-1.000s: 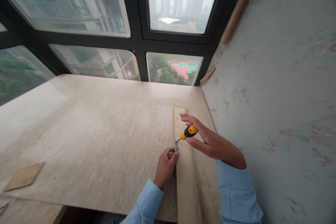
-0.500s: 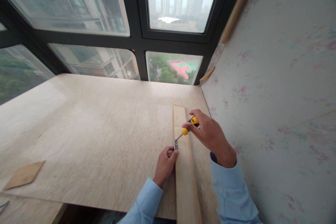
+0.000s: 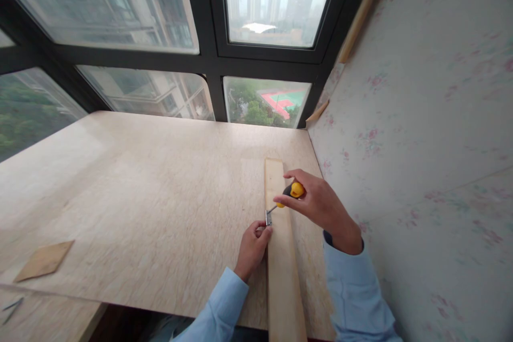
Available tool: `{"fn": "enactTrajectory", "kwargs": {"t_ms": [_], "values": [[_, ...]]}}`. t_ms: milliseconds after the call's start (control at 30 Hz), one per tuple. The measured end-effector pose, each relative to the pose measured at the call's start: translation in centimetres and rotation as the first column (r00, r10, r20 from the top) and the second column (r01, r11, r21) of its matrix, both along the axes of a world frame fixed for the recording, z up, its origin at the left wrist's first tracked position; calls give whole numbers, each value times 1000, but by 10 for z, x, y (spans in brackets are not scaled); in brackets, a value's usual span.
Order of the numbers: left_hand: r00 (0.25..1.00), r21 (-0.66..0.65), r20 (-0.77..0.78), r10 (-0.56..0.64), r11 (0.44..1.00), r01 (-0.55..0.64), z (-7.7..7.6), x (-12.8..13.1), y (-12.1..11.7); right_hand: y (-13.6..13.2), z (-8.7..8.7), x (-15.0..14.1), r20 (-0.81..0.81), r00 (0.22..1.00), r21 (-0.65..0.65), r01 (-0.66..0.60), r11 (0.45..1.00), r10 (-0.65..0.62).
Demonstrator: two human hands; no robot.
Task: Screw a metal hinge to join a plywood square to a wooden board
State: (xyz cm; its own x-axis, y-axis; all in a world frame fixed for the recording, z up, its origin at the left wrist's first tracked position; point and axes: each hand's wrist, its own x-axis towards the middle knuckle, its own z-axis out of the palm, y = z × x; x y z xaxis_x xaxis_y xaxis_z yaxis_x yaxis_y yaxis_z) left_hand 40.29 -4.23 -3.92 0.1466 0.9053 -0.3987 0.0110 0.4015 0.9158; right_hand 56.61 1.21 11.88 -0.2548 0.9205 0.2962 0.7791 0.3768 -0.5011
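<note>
Far left: small dark-and-silver item [image 3: 13, 310], too small to identify, on the lower ledge. Next, a flat tan piece [image 3: 45, 261] lying alone on the counter [image 3: 152, 197], well apart from the work.

Centre: left hand [image 3: 252, 248] at the left edge of the wooden board [image 3: 282, 278]. Grip narrow, thumb and fingertips closed at the near end of a small metal bracket [image 3: 268, 218]. The bracket sits against the board's left edge, toward its far end; whether it lies flush cannot be told.

Right of that: screwdriver [image 3: 296, 189], shaft slanting down-left, tip at the bracket. Right hand [image 3: 326, 206] above the board; grip closed loosely around the handle, thumb on the near side. Floral wall beyond.

Judgement on technique: the shaft looks tilted over the bracket; lining it up with the screw axis should reduce slipping. Press along the shaft while turning, in short twists. Left fingertips should pin the bracket to the edge, clear of the tip's slip path. Board shift under torque is a likely error source.
</note>
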Motion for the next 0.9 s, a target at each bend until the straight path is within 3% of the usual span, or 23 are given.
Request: {"fn": "enactTrajectory", "kwargs": {"t_ms": [67,133,200,267,367,433,533,633,767,900], "values": [[1000,-9,-2,1,1000,-1,1,0,0,3,-2,-3,113,983,67,137,988,-144],[1000,-12,-12,4,1000,-4,1,0,-1,6,-5,-3,120,977,98,166,981,-177],[1000,-10,-23,7,1000,-8,2,1,-1,7,-7,-1,29,997,98,63,993,-66],[1000,-4,-20,10,1000,-10,1,1,0,5,-6,3,-75,990,63,-117,991,122],[1000,12,-1,12,1000,-12,1,1,1,-3,-2,12,-111,929,-58,-360,931,353],[1000,16,-8,14,1000,-13,1,1,1,-8,2,19,-108,895,-125,-443,888,432],[999,9,-33,15,1000,-15,0,1,1,-10,4,25,-199,871,-161,-481,862,449],[1000,-5,-28,12,1000,-12,1,1,0,-5,2,23,-272,899,-145,-391,909,343],[1000,-8,-19,15,1000,-15,2,1,1,2,2,13,-66,992,-41,-115,993,112],[999,-13,-29,16,1000,-17,3,1,1,7,-2,10,56,997,-20,50,999,-49]]}}
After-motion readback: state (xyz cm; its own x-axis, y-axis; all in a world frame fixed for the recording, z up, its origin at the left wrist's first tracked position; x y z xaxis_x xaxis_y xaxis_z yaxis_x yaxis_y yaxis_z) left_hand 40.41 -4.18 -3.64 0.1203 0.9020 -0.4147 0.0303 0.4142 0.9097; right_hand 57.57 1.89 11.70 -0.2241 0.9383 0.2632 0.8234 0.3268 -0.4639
